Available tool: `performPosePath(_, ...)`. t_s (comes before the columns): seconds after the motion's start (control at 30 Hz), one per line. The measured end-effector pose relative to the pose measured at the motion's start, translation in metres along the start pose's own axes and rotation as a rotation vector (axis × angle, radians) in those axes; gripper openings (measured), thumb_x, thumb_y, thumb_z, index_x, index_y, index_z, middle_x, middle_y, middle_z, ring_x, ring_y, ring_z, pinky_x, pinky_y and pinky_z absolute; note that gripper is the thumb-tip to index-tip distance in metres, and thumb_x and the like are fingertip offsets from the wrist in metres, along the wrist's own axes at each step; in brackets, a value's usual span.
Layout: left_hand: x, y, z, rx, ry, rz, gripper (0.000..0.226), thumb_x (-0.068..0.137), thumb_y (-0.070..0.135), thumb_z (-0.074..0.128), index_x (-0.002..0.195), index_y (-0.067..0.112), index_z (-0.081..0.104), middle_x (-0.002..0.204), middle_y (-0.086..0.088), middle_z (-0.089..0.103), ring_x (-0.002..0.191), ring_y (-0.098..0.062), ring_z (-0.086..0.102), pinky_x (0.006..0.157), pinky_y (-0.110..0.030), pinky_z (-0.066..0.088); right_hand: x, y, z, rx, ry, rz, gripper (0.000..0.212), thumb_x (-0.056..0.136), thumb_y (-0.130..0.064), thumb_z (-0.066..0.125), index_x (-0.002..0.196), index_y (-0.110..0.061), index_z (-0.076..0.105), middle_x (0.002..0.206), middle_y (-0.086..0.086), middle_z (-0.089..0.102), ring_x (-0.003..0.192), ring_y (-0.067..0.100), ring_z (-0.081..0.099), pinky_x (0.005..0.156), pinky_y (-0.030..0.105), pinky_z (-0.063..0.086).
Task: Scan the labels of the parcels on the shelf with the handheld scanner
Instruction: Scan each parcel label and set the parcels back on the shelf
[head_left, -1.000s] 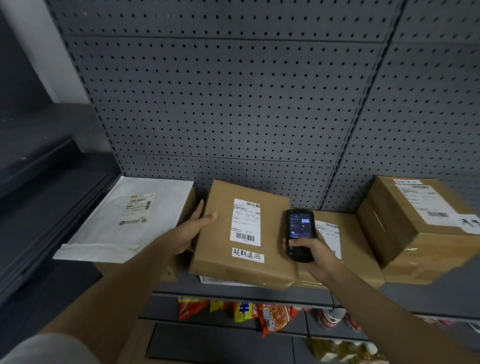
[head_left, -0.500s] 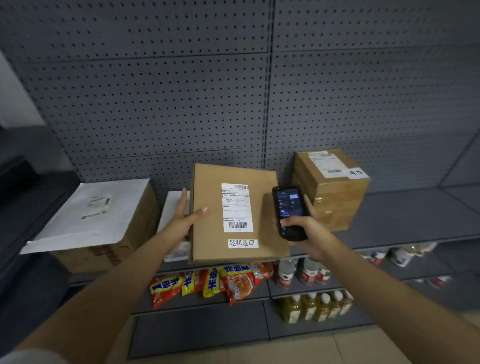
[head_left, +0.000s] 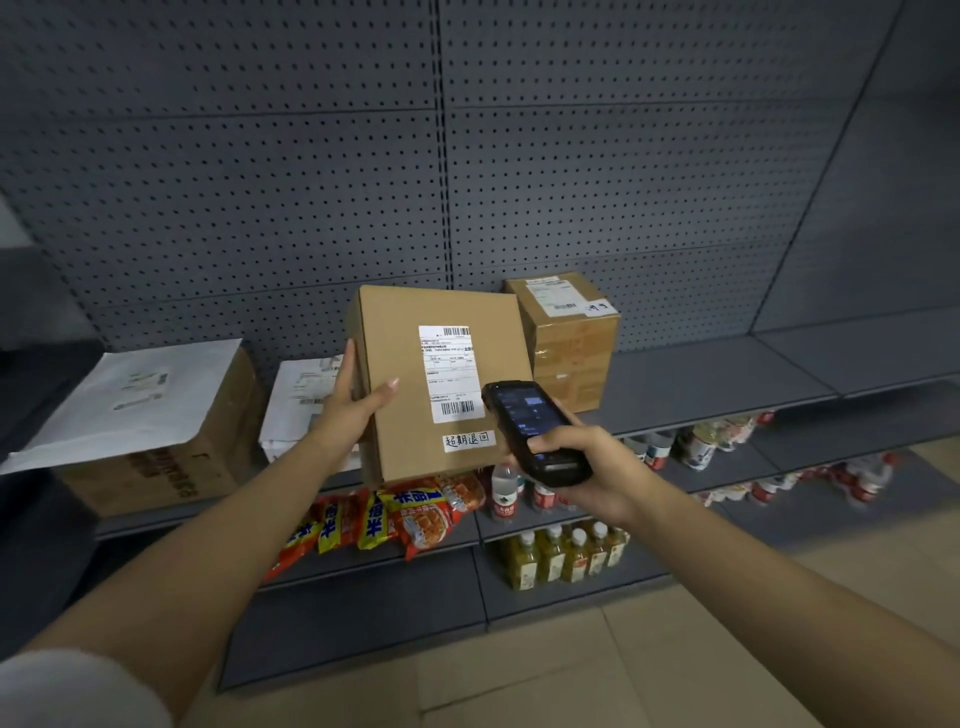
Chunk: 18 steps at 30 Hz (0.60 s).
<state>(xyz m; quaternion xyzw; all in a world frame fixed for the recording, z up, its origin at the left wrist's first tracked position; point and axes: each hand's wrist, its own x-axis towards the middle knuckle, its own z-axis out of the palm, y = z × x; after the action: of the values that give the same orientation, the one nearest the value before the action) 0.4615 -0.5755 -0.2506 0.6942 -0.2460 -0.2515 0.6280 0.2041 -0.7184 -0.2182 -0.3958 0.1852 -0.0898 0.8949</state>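
left hand (head_left: 353, 410): gripping left edge of flat parcel (head_left: 441, 384), lifted off the shelf (head_left: 701, 379), face tilted to camera
label (head_left: 451, 373): white, mid-face, barcodes top + bottom
right hand (head_left: 587, 470): wrapped round scanner (head_left: 535, 431), its far end just beside lower barcode
tip: prob. aim scanner head square at barcode, hold parcel steady, keep thumb off label

A small white sticker (head_left: 467, 440) on the flat brown parcel (head_left: 447, 384) reads 超期退回 in handwritten characters. Above it, the parcel's shipping label (head_left: 451, 373) carries two barcodes, its print too small to read. The yellow snack packets (head_left: 382, 519) below show 米 in blue.
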Motion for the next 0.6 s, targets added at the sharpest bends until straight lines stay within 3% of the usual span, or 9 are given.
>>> performPosePath(0.07, -0.007, 0.006, -0.002, 0.024, -0.007, 0.010, 0.098, 0.078, 0.047, 0.075, 0.146, 0.060, 0.005, 0.154, 0.001, 0.038, 0.138, -0.023, 0.039, 0.114, -0.048, 0.034, -0.010, 0.000, 0.008, 0.027, -0.018, 0.026, 0.057, 0.076, 0.013, 0.057, 0.130, -0.004, 0.052, 0.112, 0.026, 0.064, 0.094, 0.033, 0.069, 0.083, 0.037, 0.058)
performPosePath(0.13, -0.007, 0.005, -0.007, 0.067, -0.008, 0.015, 0.104, 0.056, 0.068, 0.081, 0.130, 0.079, 0.009, 0.156, 0.000, 0.035, 0.141, -0.026, 0.035, 0.113, -0.054, 0.033, -0.018, 0.000, 0.014, 0.044, -0.015, 0.052, 0.050, 0.076, 0.014, 0.056, 0.125, 0.004, 0.051, 0.110, 0.029, 0.062, 0.087, 0.033, 0.071, 0.074, 0.034, 0.062)
performPosePath(0.23, 0.001, -0.004, -0.017, 0.104, -0.009, 0.033, 0.098, 0.046, 0.076, 0.079, 0.116, 0.088, 0.011, 0.159, -0.003, 0.027, 0.145, -0.028, 0.025, 0.113, -0.058, 0.029, -0.027, 0.002, 0.024, 0.040, 0.004, 0.094, 0.035, 0.080, 0.013, 0.052, 0.115, 0.008, 0.052, 0.108, 0.031, 0.061, 0.085, 0.034, 0.072, 0.068, 0.033, 0.062)
performPosePath(0.4, -0.017, 0.006, -0.013, 0.129, -0.028, 0.065, 0.107, 0.051, 0.074, 0.078, 0.129, 0.079, 0.005, 0.159, -0.002, 0.026, 0.144, -0.027, 0.027, 0.114, -0.056, 0.030, -0.033, 0.012, 0.034, 0.021, 0.021, 0.109, 0.039, 0.079, 0.012, 0.054, 0.118, 0.007, 0.051, 0.113, 0.031, 0.058, 0.084, 0.032, 0.072, 0.065, 0.031, 0.062)
performPosePath(0.5, -0.023, 0.010, -0.011, 0.078, -0.030, 0.083, 0.102, 0.073, 0.052, 0.073, 0.146, 0.059, 0.002, 0.158, 0.001, 0.030, 0.142, -0.024, 0.032, 0.115, -0.051, 0.031, -0.033, 0.015, 0.038, 0.033, 0.023, 0.108, 0.042, 0.079, 0.012, 0.055, 0.120, 0.007, 0.049, 0.117, 0.032, 0.055, 0.087, 0.035, 0.071, 0.067, 0.033, 0.062)
performPosePath(0.6, -0.021, 0.007, -0.015, 0.047, -0.008, 0.093, 0.095, 0.085, 0.039, 0.069, 0.150, 0.053, 0.001, 0.157, 0.001, 0.031, 0.142, -0.023, 0.032, 0.115, -0.049, 0.031, -0.034, 0.017, 0.045, 0.025, 0.027, 0.103, 0.040, 0.079, 0.012, 0.052, 0.118, 0.006, 0.050, 0.114, 0.033, 0.056, 0.082, 0.033, 0.072, 0.064, 0.032, 0.062)
